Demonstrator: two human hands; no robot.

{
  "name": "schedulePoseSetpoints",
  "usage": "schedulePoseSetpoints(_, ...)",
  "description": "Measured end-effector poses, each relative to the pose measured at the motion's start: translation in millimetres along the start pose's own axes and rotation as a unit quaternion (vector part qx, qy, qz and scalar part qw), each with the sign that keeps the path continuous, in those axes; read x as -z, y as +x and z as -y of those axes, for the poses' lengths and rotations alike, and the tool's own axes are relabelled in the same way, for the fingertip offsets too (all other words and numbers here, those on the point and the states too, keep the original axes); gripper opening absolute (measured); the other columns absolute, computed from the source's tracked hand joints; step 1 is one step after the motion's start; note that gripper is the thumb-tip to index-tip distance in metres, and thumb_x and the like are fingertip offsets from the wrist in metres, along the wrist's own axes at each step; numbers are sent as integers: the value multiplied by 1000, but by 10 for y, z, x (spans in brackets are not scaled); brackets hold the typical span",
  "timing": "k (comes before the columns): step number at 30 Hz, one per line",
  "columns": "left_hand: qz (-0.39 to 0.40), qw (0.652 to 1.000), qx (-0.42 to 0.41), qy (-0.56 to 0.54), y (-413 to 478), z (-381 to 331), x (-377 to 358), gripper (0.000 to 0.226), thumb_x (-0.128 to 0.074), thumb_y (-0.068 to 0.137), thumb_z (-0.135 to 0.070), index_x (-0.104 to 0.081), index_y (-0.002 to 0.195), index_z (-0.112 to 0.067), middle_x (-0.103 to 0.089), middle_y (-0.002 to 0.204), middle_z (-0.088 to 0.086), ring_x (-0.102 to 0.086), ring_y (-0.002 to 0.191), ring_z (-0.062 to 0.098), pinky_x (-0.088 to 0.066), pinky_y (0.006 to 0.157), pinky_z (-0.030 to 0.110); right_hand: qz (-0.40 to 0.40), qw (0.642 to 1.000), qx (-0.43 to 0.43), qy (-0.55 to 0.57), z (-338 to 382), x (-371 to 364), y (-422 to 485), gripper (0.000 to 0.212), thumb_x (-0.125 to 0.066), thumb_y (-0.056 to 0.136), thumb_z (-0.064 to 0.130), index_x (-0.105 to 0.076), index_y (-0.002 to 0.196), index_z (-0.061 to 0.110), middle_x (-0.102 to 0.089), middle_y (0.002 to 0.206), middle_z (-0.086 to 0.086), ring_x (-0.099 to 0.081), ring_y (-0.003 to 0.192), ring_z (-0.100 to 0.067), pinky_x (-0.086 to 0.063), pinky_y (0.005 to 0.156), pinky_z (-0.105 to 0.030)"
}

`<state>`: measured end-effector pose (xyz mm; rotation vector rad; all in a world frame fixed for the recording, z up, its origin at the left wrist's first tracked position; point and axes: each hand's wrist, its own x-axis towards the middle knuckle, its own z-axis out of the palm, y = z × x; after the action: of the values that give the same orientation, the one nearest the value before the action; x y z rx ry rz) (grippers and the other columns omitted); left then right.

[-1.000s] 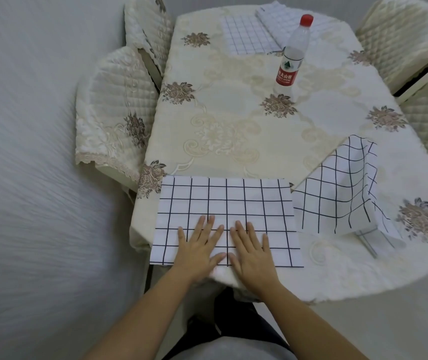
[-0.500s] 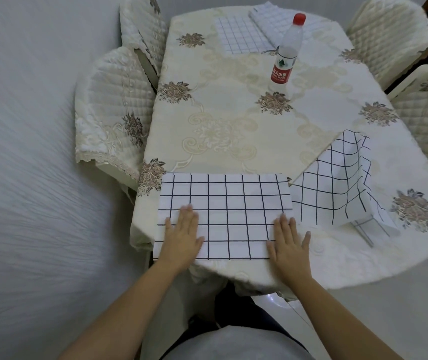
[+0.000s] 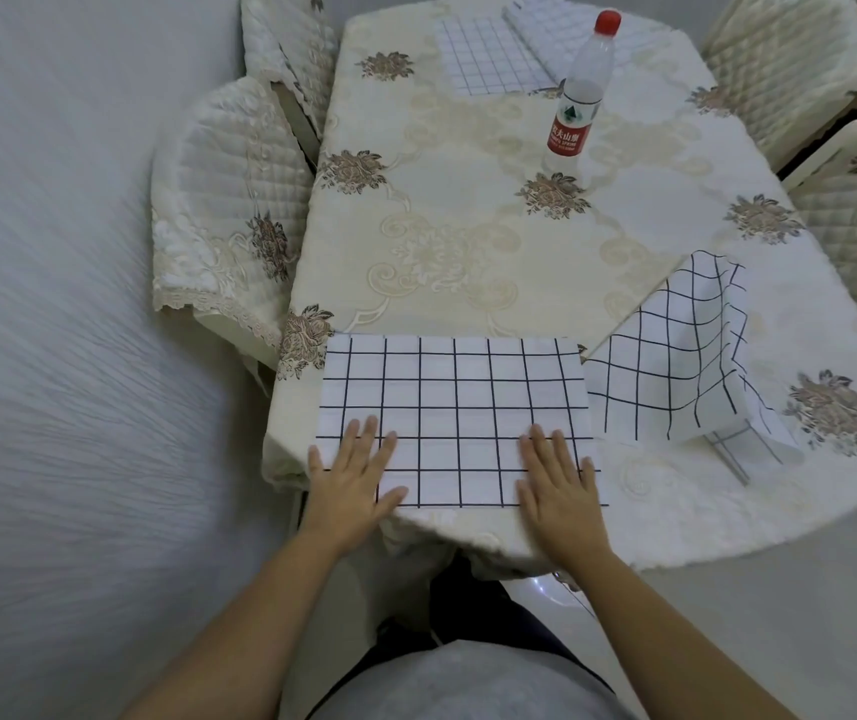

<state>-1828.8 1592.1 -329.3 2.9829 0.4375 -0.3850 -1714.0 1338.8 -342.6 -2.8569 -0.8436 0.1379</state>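
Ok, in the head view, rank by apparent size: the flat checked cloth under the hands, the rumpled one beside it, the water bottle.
1. flat checked cloth
2. rumpled checked cloth, bunched, so its true spread is unsure
3. water bottle, farther off, which may shrink it

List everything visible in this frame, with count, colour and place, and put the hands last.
flat checked cloth: one, white with a black grid, at the near table edge, under both hands
loose checked cloth: one, white with a black grid, rumpled, right of the flat one
small-check cloths: two, white with a fine grid, at the far end of the table
water bottle: one, clear with a red cap and red label, upright near the far cloths
table: one, cream floral cover
chairs: four, cream quilted covers, two on each side
left hand: one, flat on the cloth's near left corner
right hand: one, flat on its near right part
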Motion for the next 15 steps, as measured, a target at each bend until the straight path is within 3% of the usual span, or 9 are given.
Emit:
schedulePoseSetpoints(3,25,999,34,-23,-43,135,38,70,-3,91,-64,-28,141,-22,-32,150,6,-17,138,21,-39,85,67,5,999,-47,25,-112,78,-45,58,-20,90,37,-20,145,18,-16,151,3,-19,142,-19,-27,105,-59)
schedulePoseSetpoints(6,23,999,35,-8,-49,80,41,71,-3,94,-57,-41,135,-13,-47,140,14,-31,135,28,-41,89,64,16,997,-71,37,-41,92,-28,65,-9,87,41,-18,146,15,-10,153,2,-7,141,-18,-9,111,-57)
schedulePoseSetpoints(8,-1,1000,7,-17,1,-80,46,63,-13,96,-48,-41,134,-7,-45,141,13,-10,144,26,-36,99,58,19,997,-64,36,125,99,5,64,-18,87,37,-28,144,9,-25,152,-6,-16,141,-23,-12,107,-56)
schedulePoseSetpoints(10,-11,999,-50,-18,8,-349,188,59,-27,91,-42,-37,138,-7,-32,147,7,-2,145,19,-36,100,59,37,999,-10,28,368,97,41,59,-30,86,32,-36,139,8,-43,144,-10,-32,136,-28,-30,99,-59)
schedulePoseSetpoints(13,41,994,-101,-18,-2,-592,203,56,-18,99,-42,-7,149,-20,8,155,-5,5,145,14,-15,114,57,65,994,87,7,623,52,72,56,-33,86,36,-35,137,13,-45,142,-4,-27,133,-22,-46,92,-52)
schedulePoseSetpoints(15,24,996,-83,-29,-7,-540,120,57,-7,97,-51,-12,148,-26,3,157,-9,2,145,13,-31,103,62,69,991,113,-13,571,24,61,55,-31,89,39,-32,140,17,-36,146,1,-14,141,-18,-41,98,-51)
